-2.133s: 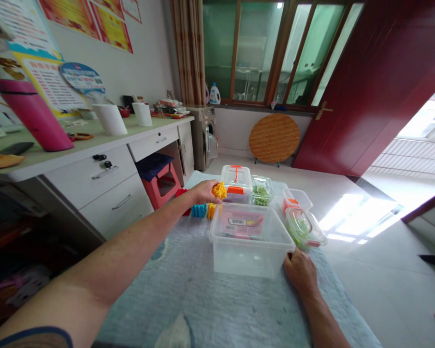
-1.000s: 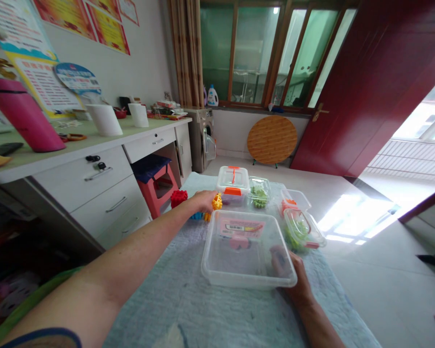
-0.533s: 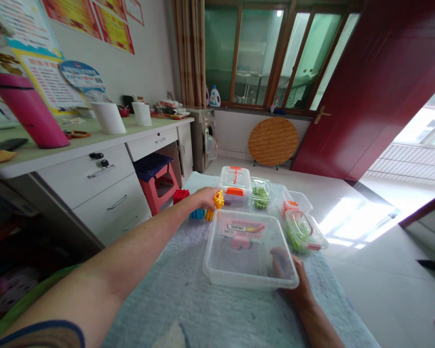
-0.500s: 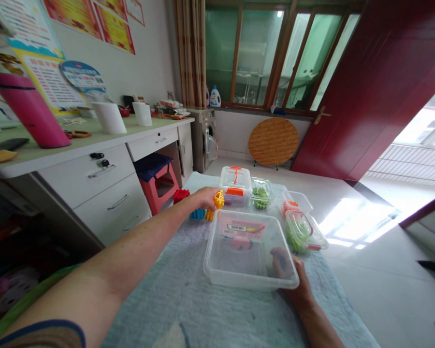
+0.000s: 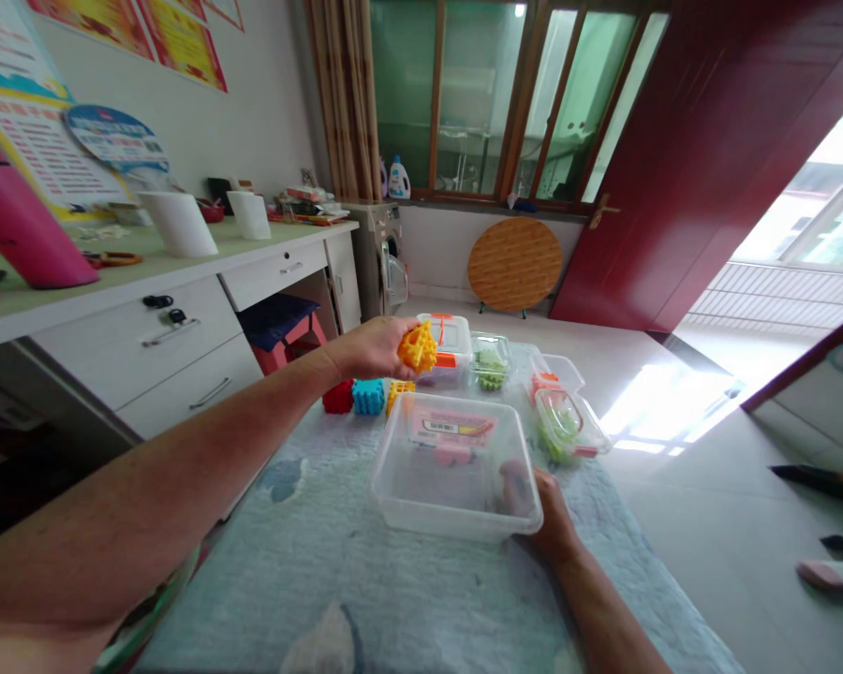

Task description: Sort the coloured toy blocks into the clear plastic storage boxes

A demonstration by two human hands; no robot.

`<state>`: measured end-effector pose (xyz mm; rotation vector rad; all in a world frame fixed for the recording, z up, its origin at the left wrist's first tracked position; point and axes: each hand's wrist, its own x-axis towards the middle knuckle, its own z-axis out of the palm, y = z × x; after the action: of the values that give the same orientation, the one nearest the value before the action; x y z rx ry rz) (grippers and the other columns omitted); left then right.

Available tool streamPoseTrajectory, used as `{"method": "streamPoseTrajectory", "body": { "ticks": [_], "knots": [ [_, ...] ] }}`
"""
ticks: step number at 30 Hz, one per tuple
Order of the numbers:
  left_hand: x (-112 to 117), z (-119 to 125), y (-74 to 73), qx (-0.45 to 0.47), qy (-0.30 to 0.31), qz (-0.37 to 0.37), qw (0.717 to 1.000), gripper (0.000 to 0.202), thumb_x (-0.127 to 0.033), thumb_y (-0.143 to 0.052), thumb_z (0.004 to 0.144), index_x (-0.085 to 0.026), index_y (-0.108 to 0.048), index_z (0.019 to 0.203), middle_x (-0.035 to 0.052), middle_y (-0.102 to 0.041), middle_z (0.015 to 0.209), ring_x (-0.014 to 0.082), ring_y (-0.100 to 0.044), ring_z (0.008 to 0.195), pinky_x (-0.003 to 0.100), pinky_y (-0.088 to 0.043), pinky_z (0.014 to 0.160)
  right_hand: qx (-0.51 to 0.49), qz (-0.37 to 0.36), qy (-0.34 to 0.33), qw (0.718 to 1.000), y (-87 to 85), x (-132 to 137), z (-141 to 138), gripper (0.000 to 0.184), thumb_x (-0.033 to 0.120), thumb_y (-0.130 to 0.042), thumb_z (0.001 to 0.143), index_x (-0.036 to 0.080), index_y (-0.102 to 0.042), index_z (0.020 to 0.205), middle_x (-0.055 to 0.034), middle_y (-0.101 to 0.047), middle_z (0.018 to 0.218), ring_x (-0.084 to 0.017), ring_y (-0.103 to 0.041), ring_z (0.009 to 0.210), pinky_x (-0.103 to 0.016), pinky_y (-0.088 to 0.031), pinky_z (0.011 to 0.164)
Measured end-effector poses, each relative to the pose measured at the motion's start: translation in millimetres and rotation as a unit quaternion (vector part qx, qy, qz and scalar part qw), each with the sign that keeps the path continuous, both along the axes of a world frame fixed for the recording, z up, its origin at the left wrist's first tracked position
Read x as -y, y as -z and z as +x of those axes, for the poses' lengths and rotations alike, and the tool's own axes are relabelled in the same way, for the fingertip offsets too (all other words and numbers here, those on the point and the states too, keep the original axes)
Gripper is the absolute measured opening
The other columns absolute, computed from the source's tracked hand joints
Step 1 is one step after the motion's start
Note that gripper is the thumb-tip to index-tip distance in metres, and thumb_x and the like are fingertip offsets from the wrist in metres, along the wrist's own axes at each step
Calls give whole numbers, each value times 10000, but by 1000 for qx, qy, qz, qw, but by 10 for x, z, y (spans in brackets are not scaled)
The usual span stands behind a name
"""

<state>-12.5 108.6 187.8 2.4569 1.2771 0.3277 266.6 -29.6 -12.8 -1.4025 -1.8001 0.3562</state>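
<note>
Left grip (image 5: 371,348) curled, fingers cupping an orange-yellow lattice block (image 5: 417,347) against the palm, held up clear of the mat. You have it raised where it passes over the bin's far rim. Right grip (image 5: 542,513) closed on the near right corner of a clear plastic bin (image 5: 456,397), apparently to steady it; a pink label (image 5: 456,431) shows inside. Just beyond the bin sit a red block (image 5: 338,397), a blue block (image 5: 368,397) and a yellow block (image 5: 400,395) on a quilted mat (image 5: 309,580). Further on, lidded plastic boxes (image 5: 442,339) stand beside a box of green pieces (image 5: 492,365).
</note>
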Motion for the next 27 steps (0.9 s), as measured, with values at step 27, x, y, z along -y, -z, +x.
{"method": "streamPoseTrajectory", "body": {
  "ticks": [27],
  "knots": [
    [544,1181,1461,-80,67,-131,986,1005,-286,-836,479,-176,-419,1386,130,-657,1180,326,-632,1023,354,-504,862,43,-16,3,999,-11,48,-49,133,222,-538,721,177,-541,595,-11,-585,586,-108,-457,508,-239,-326,518]
  ]
}}
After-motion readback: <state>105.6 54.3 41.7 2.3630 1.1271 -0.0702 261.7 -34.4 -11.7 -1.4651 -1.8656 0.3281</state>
